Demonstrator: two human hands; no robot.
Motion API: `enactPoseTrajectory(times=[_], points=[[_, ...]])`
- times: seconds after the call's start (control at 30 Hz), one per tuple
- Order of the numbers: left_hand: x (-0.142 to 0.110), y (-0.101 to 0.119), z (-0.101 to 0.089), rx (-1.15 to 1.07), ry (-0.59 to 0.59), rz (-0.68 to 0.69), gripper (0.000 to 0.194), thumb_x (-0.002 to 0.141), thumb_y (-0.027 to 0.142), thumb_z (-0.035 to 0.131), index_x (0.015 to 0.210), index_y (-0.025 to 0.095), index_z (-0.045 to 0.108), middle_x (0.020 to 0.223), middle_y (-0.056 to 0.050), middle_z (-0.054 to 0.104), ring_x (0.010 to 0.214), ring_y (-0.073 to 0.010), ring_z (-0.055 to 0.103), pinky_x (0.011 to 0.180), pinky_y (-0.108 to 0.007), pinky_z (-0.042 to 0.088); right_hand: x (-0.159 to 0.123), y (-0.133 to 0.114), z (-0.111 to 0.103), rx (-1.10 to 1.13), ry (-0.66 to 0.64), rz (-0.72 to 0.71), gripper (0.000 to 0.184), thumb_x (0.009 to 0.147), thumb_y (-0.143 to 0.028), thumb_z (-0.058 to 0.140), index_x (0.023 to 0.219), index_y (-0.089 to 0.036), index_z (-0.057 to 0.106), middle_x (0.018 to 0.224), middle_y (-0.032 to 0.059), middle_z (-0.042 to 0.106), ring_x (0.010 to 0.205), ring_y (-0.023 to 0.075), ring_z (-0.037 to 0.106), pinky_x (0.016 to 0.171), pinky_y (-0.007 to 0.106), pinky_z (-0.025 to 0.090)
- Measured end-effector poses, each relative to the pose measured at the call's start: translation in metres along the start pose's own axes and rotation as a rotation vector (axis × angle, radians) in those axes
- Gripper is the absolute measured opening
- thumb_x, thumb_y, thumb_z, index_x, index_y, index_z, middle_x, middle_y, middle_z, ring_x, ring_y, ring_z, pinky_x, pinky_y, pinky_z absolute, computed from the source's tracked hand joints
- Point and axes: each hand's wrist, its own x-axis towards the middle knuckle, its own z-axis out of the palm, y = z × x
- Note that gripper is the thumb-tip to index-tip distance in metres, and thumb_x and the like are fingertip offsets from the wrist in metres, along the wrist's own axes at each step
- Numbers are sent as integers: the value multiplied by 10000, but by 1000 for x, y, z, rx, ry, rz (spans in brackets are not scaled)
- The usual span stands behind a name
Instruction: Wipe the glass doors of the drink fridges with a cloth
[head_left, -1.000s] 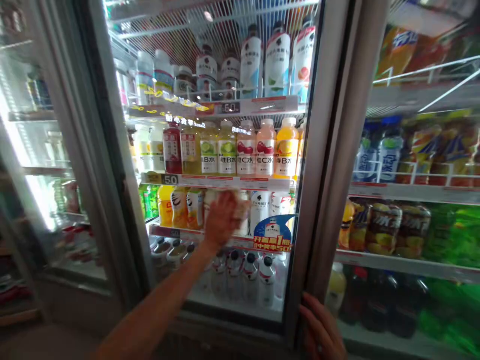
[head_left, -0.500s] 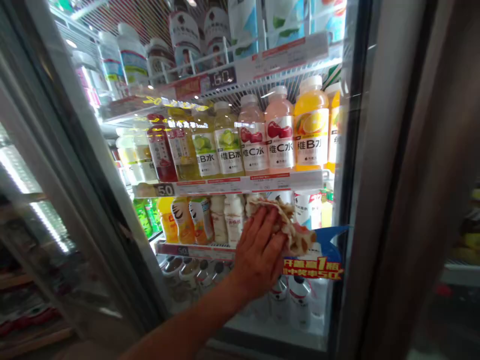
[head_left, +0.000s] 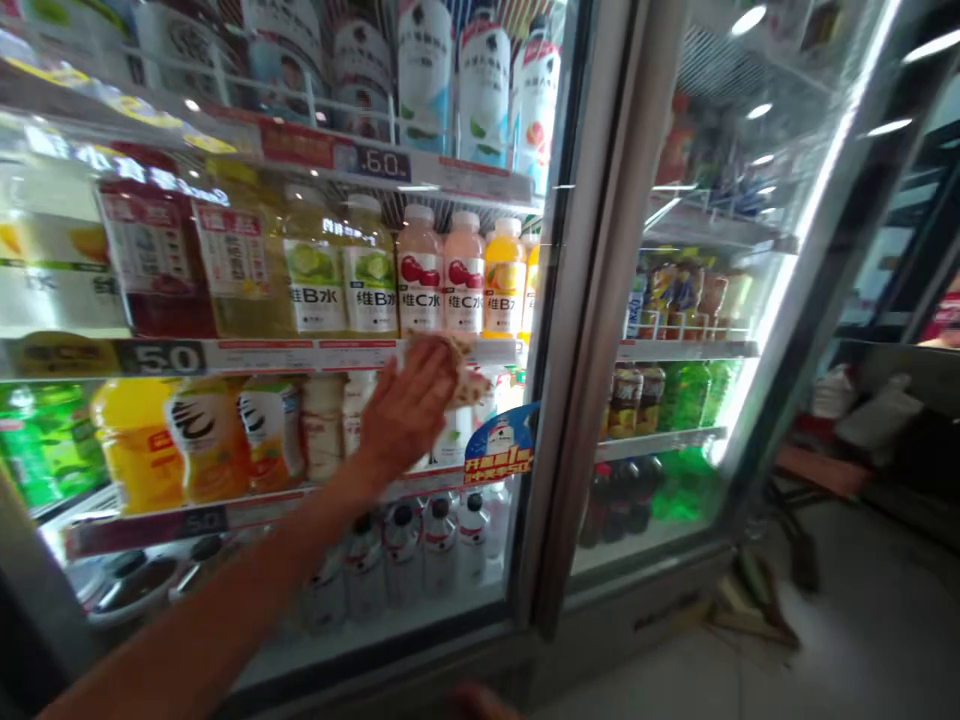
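My left hand (head_left: 409, 405) reaches in from the lower left, its fingers closed over a crumpled cream-and-brown patterned cloth (head_left: 466, 385). The cloth is pressed to the glass door of a drinks cooler, in front of a shelf edge. Just below and right of it, a blue sticker (head_left: 499, 440) with red and yellow lettering is on the glass. Behind the glass stand bottles with cherry labels (head_left: 463, 275) and orange drink bottles (head_left: 206, 440). At the bottom edge a blurred, skin-coloured shape, probably my right hand (head_left: 484, 703), barely shows; its fingers cannot be made out.
A metal door frame (head_left: 592, 300) runs down right of the glass. Beyond it, a second cooler door (head_left: 675, 400) shows more bottles. Farther right are white bags (head_left: 877, 410) and some wooden pieces (head_left: 754, 600) on the tiled floor (head_left: 847, 610).
The view has swung right, bringing the second cooler door and the floor into sight. My left hand and the cloth have moved up the glass, away from the sticker they partly covered.
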Motion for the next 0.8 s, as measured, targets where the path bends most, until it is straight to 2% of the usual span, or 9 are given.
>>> enactPoseTrajectory(times=[0.07, 0.13, 0.2, 0.23, 0.3, 0.43, 0.57, 0.7, 0.8], points=[[6, -20, -14, 36, 63, -218, 421, 869, 222, 400, 1265, 79, 413, 1450, -93, 280, 1354, -236, 199, 1121, -473, 163, 31, -7, -25, -19, 79, -59, 261, 877, -317, 470, 1126, -298, 544, 1102, 34, 597, 1000, 165, 579, 802, 317, 531], [6, -15, -18, 20, 98, -304, 461, 883, 236, 365, 1303, 46, 360, 1474, -102, 211, 1367, -251, 135, 1124, -462, 168, 75, -23, -46, -26, 208, -169, 344, 898, -209, 357, 1208, -255, 499, 1127, 61, 605, 1066, 166, 570, 888, 335, 517], [-2, 5, -15, -48, 15, -170, 456, 881, 218, 338, 1311, 68, 363, 1455, -105, 265, 1364, -225, 166, 1115, -408, 228, 121, -42, -54, -66, 295, -351, 417, 884, -158, 331, 1287, -196, 431, 1297, 97, 504, 1228, 177, 456, 1034, 382, 413], [-9, 14, -12, -78, -68, -90, 453, 877, 198, 327, 1317, 91, 363, 1428, -105, 324, 1351, -204, 218, 1097, -382, 266, 142, -51, -52, -99, 290, -450, 433, 883, -153, 320, 1304, -175, 415, 1348, 108, 456, 1276, 178, 400, 1065, 390, 376], [-27, 22, -12, -75, -159, -72, 470, 872, 223, 346, 1329, 110, 346, 1379, -127, 399, 1327, -207, 283, 1072, -397, 293, 171, -62, -35, -191, 221, -534, 446, 883, -152, 307, 1319, -127, 398, 1382, 139, 412, 1322, 181, 329, 1080, 395, 349], [-63, -16, -37, -3, -174, -122, 633, 814, 401, 480, 1344, 97, 316, 1383, -187, 366, 1344, -258, 233, 1090, -477, 215, 186, -72, 21, -416, 147, -459, 445, 848, -250, 454, 1283, -159, 458, 1430, 158, 333, 1379, 282, 171, 1057, 512, 314], [-77, -50, -59, -17, -293, -33, 582, 800, 303, 471, 1341, 132, 344, 1369, -151, 402, 1337, -235, 252, 1100, -453, 212, 191, -83, 55, -536, 222, -475, 545, 817, -265, 509, 1343, -216, 378, 1468, 111, 278, 1388, 279, 129, 1093, 542, 197], [-79, -50, -57, -26, -218, -42, 569, 807, 313, 490, 1331, 136, 358, 1381, -149, 384, 1340, -230, 245, 1092, -432, 246, 212, -72, 40, -565, 203, -710, 414, 868, -198, 426, 1280, -209, 457, 1360, 77, 465, 1339, 191, 292, 1115, 440, 213], [-83, -52, -52, -53, -132, -67, 602, 801, 335, 537, 1346, 171, 339, 1405, -118, 354, 1334, -225, 261, 1095, -405, 255, 230, -54, 11, -559, 304, -713, 307, 883, -192, 431, 1161, -224, 557, 1252, 67, 559, 1268, 182, 391, 1067, 403, 306]])
